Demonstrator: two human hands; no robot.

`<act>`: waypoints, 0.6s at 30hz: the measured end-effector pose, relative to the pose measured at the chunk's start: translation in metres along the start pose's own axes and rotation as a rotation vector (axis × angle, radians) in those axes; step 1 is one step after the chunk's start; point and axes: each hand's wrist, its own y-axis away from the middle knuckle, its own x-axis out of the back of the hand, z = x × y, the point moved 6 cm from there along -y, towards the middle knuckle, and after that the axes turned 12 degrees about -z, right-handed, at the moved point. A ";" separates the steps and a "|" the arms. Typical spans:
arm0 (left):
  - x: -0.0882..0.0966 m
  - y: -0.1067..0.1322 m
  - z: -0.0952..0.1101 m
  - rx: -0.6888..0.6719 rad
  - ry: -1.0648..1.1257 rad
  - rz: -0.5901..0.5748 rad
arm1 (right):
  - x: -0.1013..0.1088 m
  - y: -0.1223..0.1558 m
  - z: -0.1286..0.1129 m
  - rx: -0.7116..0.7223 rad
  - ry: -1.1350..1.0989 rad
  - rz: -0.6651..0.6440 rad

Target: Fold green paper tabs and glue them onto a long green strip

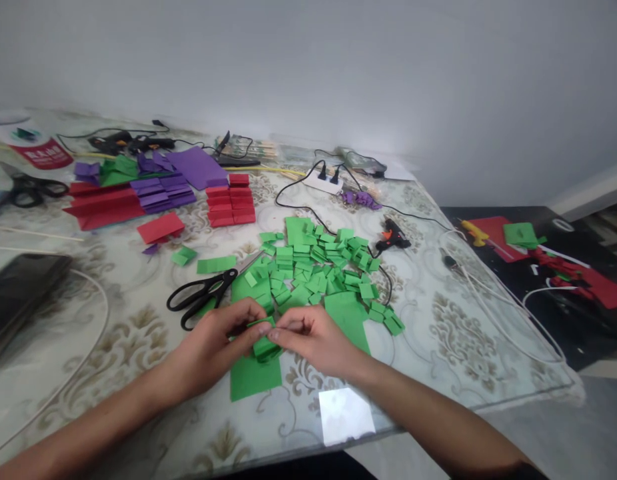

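Observation:
Between my hands is a folded green paper strip [266, 347], held near the table's front. My left hand [216, 343] pinches its left end between thumb and fingers. The fingertips of my right hand [316, 337] pinch the right end. Beneath it lies a flat green paper sheet [256, 380]. Just beyond my hands spreads a heap of small folded green paper pieces [318, 263]. Black-handled scissors [213, 290] rest left of the heap, blades pointing away to the right. Another green sheet [346, 317] is partly covered by my right hand.
Folded red papers [232, 203] and purple papers [163, 190] lie at the back left, near a red-and-white tub [33, 143]. A phone [18, 293] is at the left. A glue gun [392, 235] lies right of the heap, a power strip [323, 179] behind. Cables cross the table.

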 end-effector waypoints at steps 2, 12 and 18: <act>0.002 0.000 -0.003 0.003 0.057 0.041 | -0.002 0.001 -0.001 0.024 -0.077 -0.016; 0.015 0.008 0.008 -0.041 -0.003 0.131 | 0.002 0.001 0.002 0.033 -0.117 0.031; 0.000 0.007 0.008 0.034 -0.257 -0.206 | 0.007 0.005 -0.009 0.054 0.342 0.044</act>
